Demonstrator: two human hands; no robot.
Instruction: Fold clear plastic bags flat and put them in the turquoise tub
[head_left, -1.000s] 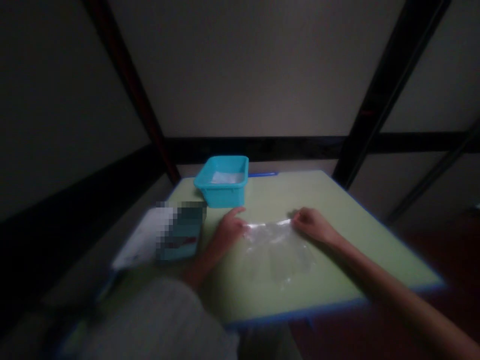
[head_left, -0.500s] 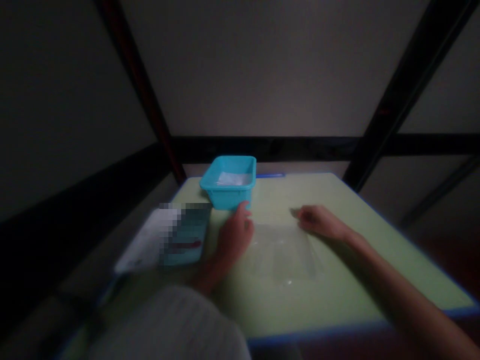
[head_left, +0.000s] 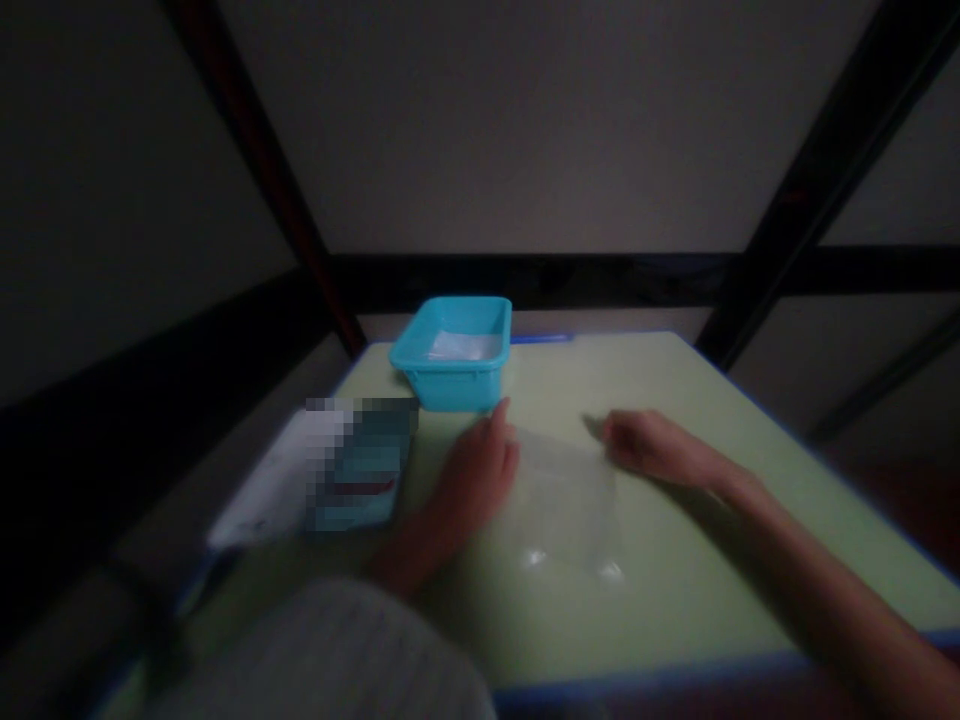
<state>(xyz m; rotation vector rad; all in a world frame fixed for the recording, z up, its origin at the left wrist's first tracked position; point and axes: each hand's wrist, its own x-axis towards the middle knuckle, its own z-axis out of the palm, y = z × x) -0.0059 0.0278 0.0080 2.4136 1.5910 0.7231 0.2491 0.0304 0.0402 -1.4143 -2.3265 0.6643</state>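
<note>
A clear plastic bag point(head_left: 566, 505) lies on the pale green table, with bright glints along its near edge. At its upper left edge is my left hand point(head_left: 484, 465), the index finger pointing forward and the other fingers curled, apparently on the film. Just past the bag's upper right corner, my right hand point(head_left: 645, 443) is closed with its fingers tucked in. A small dark patch shows beside those fingertips; whether it is a held thing or shadow I cannot tell. The picture is dim and blurred.
A turquoise basket point(head_left: 457, 388) with white sheets or bags inside stands at the back. To the left lie a partly pixelated dark and teal flat item point(head_left: 360, 510) and a white one point(head_left: 262, 490). A blue strip point(head_left: 544, 339) runs along the far edge of the table point(head_left: 697, 580).
The view has shifted slightly. The bag's near edge has changed shape and now shows two bright glints. My left index finger is straighter, and my right hand stays closed.
</note>
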